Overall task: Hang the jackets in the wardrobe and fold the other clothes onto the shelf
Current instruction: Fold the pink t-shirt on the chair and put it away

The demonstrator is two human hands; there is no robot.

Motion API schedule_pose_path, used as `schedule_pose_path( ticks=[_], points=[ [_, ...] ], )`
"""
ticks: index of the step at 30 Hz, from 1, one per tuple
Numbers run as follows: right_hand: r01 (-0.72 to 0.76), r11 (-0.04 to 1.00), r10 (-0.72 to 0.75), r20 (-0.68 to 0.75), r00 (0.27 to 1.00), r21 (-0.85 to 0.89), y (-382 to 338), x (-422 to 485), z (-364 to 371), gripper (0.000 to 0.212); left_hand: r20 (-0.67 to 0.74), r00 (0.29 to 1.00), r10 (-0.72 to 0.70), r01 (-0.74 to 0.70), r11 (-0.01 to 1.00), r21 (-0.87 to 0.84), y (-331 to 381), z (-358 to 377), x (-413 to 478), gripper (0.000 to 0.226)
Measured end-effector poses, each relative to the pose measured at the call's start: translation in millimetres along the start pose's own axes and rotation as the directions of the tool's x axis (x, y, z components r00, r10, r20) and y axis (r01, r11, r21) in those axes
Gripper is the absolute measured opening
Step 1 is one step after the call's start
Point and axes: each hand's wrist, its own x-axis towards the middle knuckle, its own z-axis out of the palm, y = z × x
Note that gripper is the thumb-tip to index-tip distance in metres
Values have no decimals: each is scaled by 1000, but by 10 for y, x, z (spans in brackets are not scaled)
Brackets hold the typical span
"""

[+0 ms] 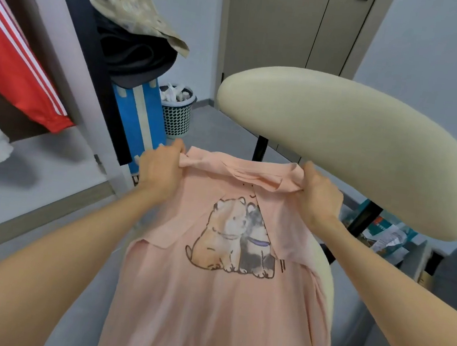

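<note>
Pink T-shirt (213,301), dog print, sleeves folded in; left hand (161,168), right hand (319,195) pinching far edge.

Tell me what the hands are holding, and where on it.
The pink T-shirt: the left hand grips the left end of its far edge, the right hand the right end.

Pale blue-grey walls (442,41) close in a small room, with a taupe door (275,28) at the far end. The floor (222,125) is plain grey. On the left stands the wardrobe (80,8), its dark upright edge slanting across the view. A blue-and-cream board (141,120) leans by it, and beyond sits a perforated waste basket (176,116) lined with a white bag. A cream padded chair (355,149) on black posts fills the right, with cluttered packets (387,237) behind it. The light is even and soft.
</note>
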Motion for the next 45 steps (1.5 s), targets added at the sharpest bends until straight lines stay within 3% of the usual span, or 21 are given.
schedule_pose_path(
  ticks=[2,7,12,17,19,22,25,27,29,31,33,35,37,38,40,45],
  points=[
    [29,1000,-29,41,999,7,77,-157,37,19,29,998,59,-58,998,-29,-68,40,-162,14],
    [73,997,-79,295,952,33,204,-760,52,28,203,972,119,-109,992,-59,-284,-4,-866,17],
    [122,991,-136,343,929,61,341,-1380,5,23,355,909,219,-171,972,-161,-464,-150,-1501,18],
    [191,982,-154,573,805,-4,470,-1825,-3,19,596,783,180,-188,981,-49,-488,-112,-1968,21],
    [220,975,-155,652,742,-19,503,-1939,-2,35,694,700,168,-223,975,-10,-490,-80,-2102,27],
    [328,942,-209,637,742,-73,517,-2032,-18,41,700,698,151,-153,986,-60,-459,-85,-2227,39],
    [344,939,-266,594,759,-20,512,-2044,-107,16,670,713,209,-123,977,-173,-381,-128,-2244,23],
    [365,931,-269,641,719,-18,534,-2039,-177,15,731,638,242,-159,970,-183,-349,-173,-2253,24],
    [376,927,-246,747,617,-6,547,-2045,-227,17,803,530,271,-199,961,-193,-333,-209,-2264,32],
    [316,948,-206,814,543,30,536,-2055,-248,15,836,477,272,-129,962,-240,-318,-234,-2268,37],
    [187,980,-169,803,571,73,480,-2054,-261,12,833,502,232,102,941,-324,-281,-276,-2248,28],
    [101,987,-161,726,668,125,359,-2027,-260,12,751,643,151,265,876,-403,-250,-282,-2193,25],
    [71,975,-189,618,763,210,205,-1971,-215,14,584,811,35,258,875,-410,-267,-201,-2086,22],
    [64,964,-207,576,791,260,122,-1936,-174,20,514,857,-35,274,876,-398,-283,-151,-2022,23],
    [74,946,-242,536,809,314,-45,-1860,-76,32,447,870,-207,402,823,-401,-318,-38,-1875,33],
    [131,951,-281,609,741,279,-404,-1622,273,55,453,771,-447,628,650,-427,-390,253,-1444,42]
  ],
)
